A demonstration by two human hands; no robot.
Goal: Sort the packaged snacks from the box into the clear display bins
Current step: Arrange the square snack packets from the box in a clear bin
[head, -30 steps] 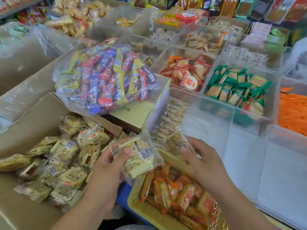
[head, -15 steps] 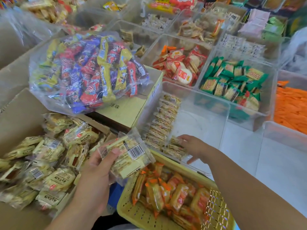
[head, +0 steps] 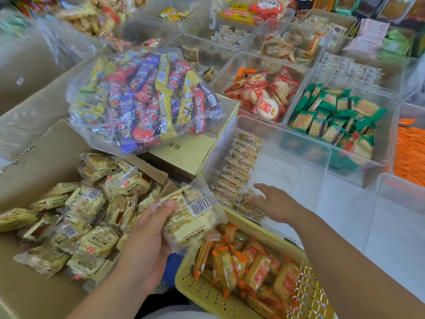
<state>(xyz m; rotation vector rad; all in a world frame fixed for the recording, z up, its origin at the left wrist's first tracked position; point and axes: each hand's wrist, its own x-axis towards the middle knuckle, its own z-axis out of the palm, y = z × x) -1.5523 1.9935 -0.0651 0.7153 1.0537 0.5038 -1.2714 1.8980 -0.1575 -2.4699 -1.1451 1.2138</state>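
**Light, crinkly snack packs: go easy on the squeeze**

Here's where I'm at. The left hand (head: 147, 229) holds a small stack of packs (head: 193, 217), thumb on top and fingers curled under. It sits just above the gap between the cardboard box (head: 46, 157) on the left and the yellow basket (head: 207, 293) at the near edge. I can't tell how many packs are in the stack.

The right hand (head: 273, 203) is inside the clear bin (head: 322, 157) and holding nothing. Its fingers are straight and a bit spread, with the tips touching the near end of the row of packs (head: 239, 171) lined up along the bin's left wall. Plenty more loose packs (head: 87, 215) are in the box.

My read on handling:
- They look very light, so weight shouldn't be a problem.
- The film looks glossy and slippery, so I'd guess a stack could fan apart if it's held loosely.
- Whatever's inside looks crumbly, so a hard pinch could crush it.
- I'd grip across the flat faces in the middle, not by the thin sealed ends, which would just flop.
- I'd stand each pack on edge against the row so it doesn't tip over.
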